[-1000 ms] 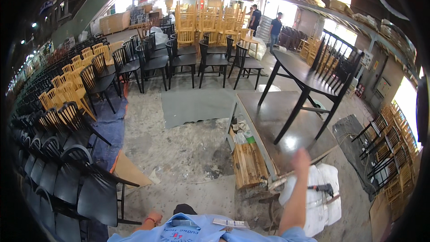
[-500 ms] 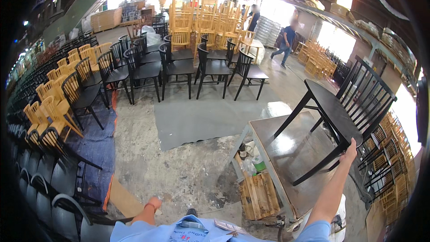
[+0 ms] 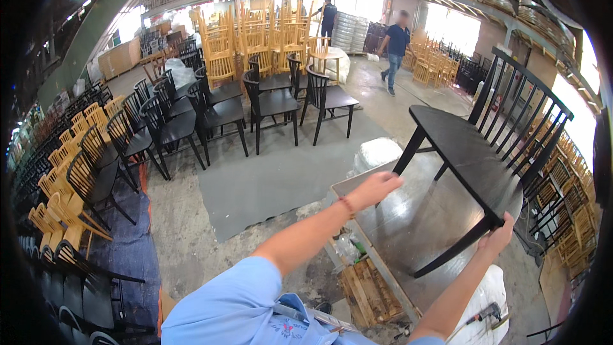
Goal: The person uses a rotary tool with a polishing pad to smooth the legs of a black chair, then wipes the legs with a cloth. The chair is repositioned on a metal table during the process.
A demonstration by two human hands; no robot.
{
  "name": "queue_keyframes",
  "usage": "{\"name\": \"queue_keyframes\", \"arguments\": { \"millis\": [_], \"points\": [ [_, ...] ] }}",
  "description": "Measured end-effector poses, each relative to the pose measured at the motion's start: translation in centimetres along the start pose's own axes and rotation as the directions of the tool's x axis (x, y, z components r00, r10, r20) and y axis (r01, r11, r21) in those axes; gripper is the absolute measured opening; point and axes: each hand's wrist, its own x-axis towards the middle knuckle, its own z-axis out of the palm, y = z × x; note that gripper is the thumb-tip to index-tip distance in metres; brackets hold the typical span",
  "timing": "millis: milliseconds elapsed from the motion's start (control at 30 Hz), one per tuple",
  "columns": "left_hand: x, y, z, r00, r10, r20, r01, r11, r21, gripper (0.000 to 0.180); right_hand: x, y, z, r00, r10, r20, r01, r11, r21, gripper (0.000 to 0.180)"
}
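A black spindle-back chair [image 3: 485, 147] fills the right of the frame; black chairs [image 3: 211, 112] and honey-yellow chairs [image 3: 255, 41] stand upper left; sleeve [image 3: 236, 300] light blue.

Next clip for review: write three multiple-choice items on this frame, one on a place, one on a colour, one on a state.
1. Where does the black wooden spindle-back chair stand?
A. on the grey metal-topped table
B. on the grey floor mat
C. on a stack of yellow chairs

2. What colour is the sleeve on the left arm?
A. red
B. light blue
C. black

3. What is the right hand doing?
A. hanging free
B. holding a hammer
C. gripping the chair at its near seat corner

Answers:
1 A: the chair's legs rest on the table top.
2 B: the light blue sleeve covers the upper arm; the left hand reaches toward a chair leg.
3 C: its fingers wrap the seat corner above the near leg.
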Motion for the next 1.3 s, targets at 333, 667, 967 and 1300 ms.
{"name": "queue_keyframes", "arguments": {
  "millis": [333,667,967,1300],
  "points": [
    [13.4,5.2,8.6,0.979,0.011,0.202,0.155,0.603,-0.783,0.025,-2.5,0.3,0.9,0.998,-0.032,-0.054,0.035,0.997,0.061,0.02],
    [4.1,-0.5,3.8,0.967,0.237,0.097,-0.021,0.451,-0.892,0.035,-16.6,-0.4,0.7,0.979,-0.168,0.117,0.176,0.983,-0.06,0.054],
    [-8.8,-5.4,0.7,0.931,0.097,0.352,0.279,0.433,-0.857,0.039,-22.9,-13.4,12.8,0.744,-0.465,0.48,0.652,0.663,-0.367,0.065],
    [-18.0,-8.4,9.3,0.653,-0.162,0.74,0.737,0.362,-0.572,0.035,-17.6,-21.9,34.7,0.823,-0.488,0.292,0.558,0.791,-0.251,0.081]
  ]
}}
